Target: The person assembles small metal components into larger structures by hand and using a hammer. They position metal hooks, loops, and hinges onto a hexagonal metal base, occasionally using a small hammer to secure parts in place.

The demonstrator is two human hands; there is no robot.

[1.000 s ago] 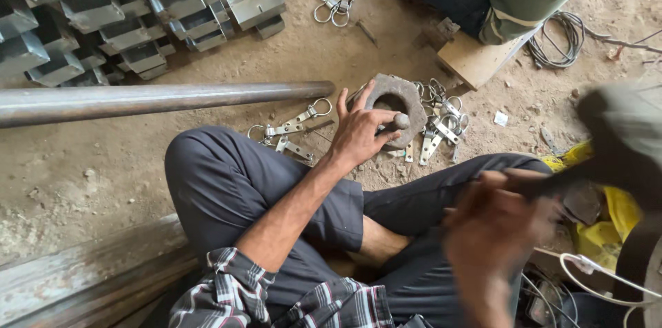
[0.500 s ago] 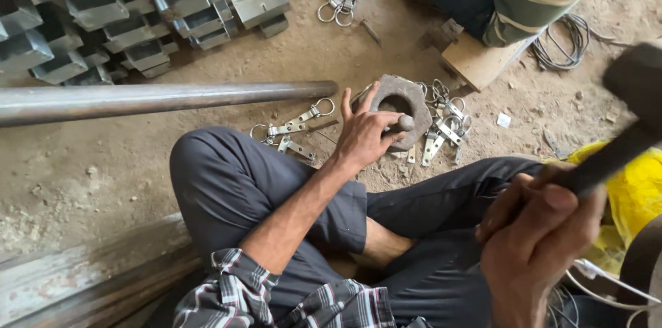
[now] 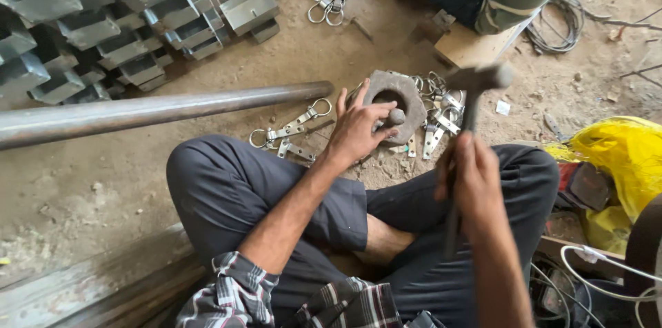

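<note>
**Hammer swung in over the metal block**

Since half a second ago the right hand [image 3: 476,180] has come in from the lower right of the frame toward the centre, and the hammer [image 3: 472,97] it grips by the handle now has its head just right of the thick metal block [image 3: 400,104], near it but not touching. The left hand [image 3: 355,128] has stayed on the block at centre frame, fingers closed on a small round-headed punch [image 3: 395,118] standing at the block's front edge. Loose metal clips [image 3: 438,125] lie on the dirt floor [image 3: 103,183] beside the block. A long steel pipe [image 3: 158,111] crosses the left half.
</note>
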